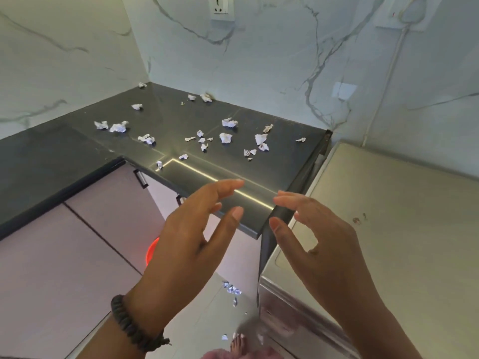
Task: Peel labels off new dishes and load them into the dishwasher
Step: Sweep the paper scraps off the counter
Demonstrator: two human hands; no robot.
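Several crumpled white label scraps (225,137) lie scattered over the dark countertop (171,117). No dishes show in this view. My left hand (186,237) and my right hand (318,237) hover in front of me near the counter's front corner, palms facing each other, fingers relaxed and empty. The steel-coloured dishwasher (388,229) stands to the right of the counter, its top visible and its door closed as far as I can see.
More label scraps (232,289) lie on the floor tiles between the cabinets and the dishwasher. A red round object (151,251) peeks out behind my left hand. Lilac cabinet doors (64,255) run below the counter. Marble walls with sockets (221,7) stand behind.
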